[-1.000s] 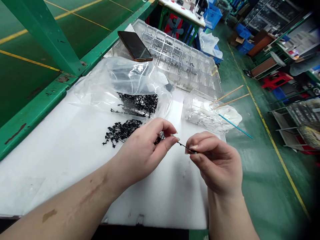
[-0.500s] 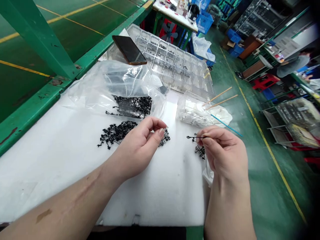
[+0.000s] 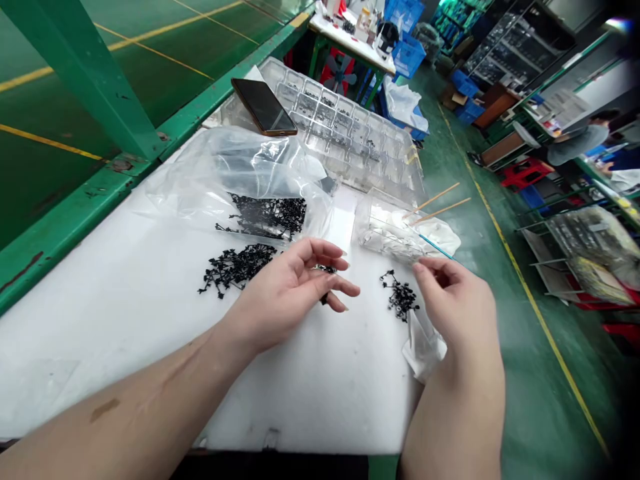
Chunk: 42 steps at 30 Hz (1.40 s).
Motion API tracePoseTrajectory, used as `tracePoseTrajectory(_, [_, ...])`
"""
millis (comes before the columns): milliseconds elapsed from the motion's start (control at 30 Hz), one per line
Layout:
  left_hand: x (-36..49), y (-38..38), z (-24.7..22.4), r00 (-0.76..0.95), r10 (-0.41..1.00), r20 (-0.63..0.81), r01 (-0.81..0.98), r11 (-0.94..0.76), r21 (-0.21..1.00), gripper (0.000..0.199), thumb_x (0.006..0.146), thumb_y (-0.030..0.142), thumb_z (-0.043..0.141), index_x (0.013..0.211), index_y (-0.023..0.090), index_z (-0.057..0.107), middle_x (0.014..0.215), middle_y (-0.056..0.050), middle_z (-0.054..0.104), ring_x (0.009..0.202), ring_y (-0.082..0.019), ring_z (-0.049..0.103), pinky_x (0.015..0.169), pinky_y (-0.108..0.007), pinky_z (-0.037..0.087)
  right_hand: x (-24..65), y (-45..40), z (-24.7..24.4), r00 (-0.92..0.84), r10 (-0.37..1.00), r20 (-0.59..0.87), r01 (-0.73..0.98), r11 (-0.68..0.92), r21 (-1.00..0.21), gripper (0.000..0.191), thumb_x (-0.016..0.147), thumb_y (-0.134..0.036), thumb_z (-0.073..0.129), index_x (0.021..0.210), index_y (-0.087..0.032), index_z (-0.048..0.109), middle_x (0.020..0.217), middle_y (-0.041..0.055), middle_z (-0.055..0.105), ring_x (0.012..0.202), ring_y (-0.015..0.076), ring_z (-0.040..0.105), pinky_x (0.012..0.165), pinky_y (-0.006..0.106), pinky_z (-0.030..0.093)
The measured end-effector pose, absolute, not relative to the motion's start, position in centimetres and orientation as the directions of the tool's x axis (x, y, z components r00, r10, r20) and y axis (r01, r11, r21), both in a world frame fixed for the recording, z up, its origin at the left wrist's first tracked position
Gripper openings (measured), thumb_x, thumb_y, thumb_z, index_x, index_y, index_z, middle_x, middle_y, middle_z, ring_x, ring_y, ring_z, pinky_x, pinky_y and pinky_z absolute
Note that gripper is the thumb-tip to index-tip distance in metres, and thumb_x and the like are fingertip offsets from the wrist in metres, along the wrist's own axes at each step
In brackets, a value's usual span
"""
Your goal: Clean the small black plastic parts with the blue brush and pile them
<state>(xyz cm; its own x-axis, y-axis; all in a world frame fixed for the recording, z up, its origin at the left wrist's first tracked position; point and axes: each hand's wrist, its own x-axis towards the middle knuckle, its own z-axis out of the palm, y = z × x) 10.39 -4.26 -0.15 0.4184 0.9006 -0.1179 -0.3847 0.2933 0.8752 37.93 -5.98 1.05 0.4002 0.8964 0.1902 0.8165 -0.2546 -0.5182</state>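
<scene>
My left hand hovers over the white work surface with its fingers apart. Behind and between those fingers show bits of a small dark heap, mostly hidden by the hand. Left of it lies a pile of thin black plastic parts. My right hand is closed, thumb against the curled forefinger; nothing sticks out of the pinch, and I cannot tell whether something tiny is inside. Beside its fingertips lies a smaller cluster of black parts. A crumpled white plastic piece hangs at the table edge near my right wrist.
A clear bag holds more black parts. Behind it are a phone and a clear compartment tray with small parts. A clear box holds white material and sticks. Beyond the right edge is green floor; a person sits far right.
The thin black part that was pinched in my right hand no longer shows there. My left fingers have spread from a near-pinch. The view has shifted slightly.
</scene>
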Motion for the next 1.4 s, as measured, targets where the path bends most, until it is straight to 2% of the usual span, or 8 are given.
tracePoseTrajectory(67, [10.6,-4.4,-0.1,0.448,0.882,-0.146,-0.404,0.346,0.847,0.020,0.098,0.013,0.075,0.111,0.017,0.061,0.108,-0.002,0.069,0.094,-0.020,0.083,0.075,-0.028,0.067,36.6,-6.5,0.9,0.379,0.857,0.349,0.767,-0.080,-0.637,0.024,0.092,-0.043,0.077,0.103,-0.023,0.082,0.086,0.0047,0.075,0.072,0.0203,0.064,0.067,0.036,0.046])
tracePoseTrajectory(167, [10.7,-4.5,-0.2,0.506,0.850,-0.146,-0.409,0.386,0.827,0.020,0.098,0.009,0.072,0.113,0.017,0.061,0.101,-0.001,0.073,0.091,-0.019,0.084,0.076,-0.027,0.067,33.3,-7.6,0.9,0.138,0.881,0.453,0.611,0.284,-0.739,0.014,0.096,-0.027,0.074,0.109,-0.027,0.079,0.094,0.0031,0.072,0.079,0.0184,0.064,0.070,0.034,0.048])
tracePoseTrajectory(300, [10.4,-4.5,-0.3,0.572,0.812,-0.120,-0.374,0.389,0.842,0.020,0.100,0.006,0.066,0.115,0.018,0.062,0.101,-0.003,0.078,0.085,-0.013,0.079,0.069,-0.021,0.063,30.1,-8.4,0.9,-0.177,0.870,0.460,0.420,0.490,-0.764,0.034,0.094,-0.011,0.071,0.123,-0.029,0.075,0.102,0.0040,0.070,0.091,0.0202,0.065,0.075,0.036,0.052])
tracePoseTrajectory(500, [10.2,-4.3,-0.2,0.575,0.814,-0.079,-0.417,0.375,0.828,0.023,0.099,0.006,0.068,0.117,0.018,0.064,0.100,-0.001,0.080,0.080,-0.009,0.074,0.072,-0.020,0.063,30.2,-7.9,0.7,-0.232,0.874,0.428,0.475,0.486,-0.734,0.044,0.093,-0.009,0.072,0.132,-0.030,0.071,0.107,0.0047,0.064,0.096,0.0203,0.063,0.077,0.039,0.053])
tracePoseTrajectory(800, [9.8,-5.0,-0.3,0.485,0.874,-0.028,-0.326,0.210,0.922,0.031,0.102,0.015,0.072,0.128,0.025,0.059,0.116,-0.002,0.078,0.096,-0.013,0.079,0.093,-0.026,0.062,29.8,-8.2,0.4,-0.146,0.907,0.394,0.451,0.416,-0.790,0.025,0.094,-0.015,0.075,0.115,-0.026,0.068,0.110,0.0051,0.061,0.093,0.0195,0.060,0.075,0.039,0.051])
tracePoseTrajectory(1067, [9.5,-5.3,-0.3,0.528,0.846,0.074,-0.200,0.039,0.979,0.028,0.109,0.019,0.061,0.136,0.025,0.058,0.078,0.004,0.073,0.084,-0.013,0.075,0.085,-0.025,0.058,29.9,-7.9,0.2,-0.210,0.944,0.255,0.269,0.307,-0.913,0.015,0.100,-0.020,0.069,0.112,-0.028,0.074,0.102,0.0044,0.065,0.090,0.0192,0.063,0.074,0.037,0.054])
tracePoseTrajectory(1267, [9.2,-5.2,0.0,0.520,0.854,0.030,-0.095,0.022,0.995,0.027,0.107,0.023,0.066,0.133,0.025,0.065,0.088,0.003,0.080,0.091,-0.016,0.079,0.088,-0.028,0.058,30.2,-7.8,0.3,-0.168,0.951,0.261,0.239,0.296,-0.925,0.007,0.098,-0.020,0.073,0.100,-0.026,0.075,0.097,0.0033,0.063,0.089,0.0179,0.061,0.076,0.034,0.052])
tracePoseTrajectory(1400, [9.3,-5.0,0.1,0.529,0.848,-0.031,-0.119,0.111,0.987,0.025,0.106,0.025,0.068,0.131,0.025,0.070,0.111,-0.002,0.083,0.100,-0.017,0.080,0.094,-0.028,0.060,30.0,-7.8,0.5,-0.165,0.955,0.247,0.208,0.278,-0.938,0.005,0.098,-0.021,0.073,0.098,-0.025,0.075,0.095,0.0031,0.063,0.087,0.0173,0.062,0.074,0.033,0.053])
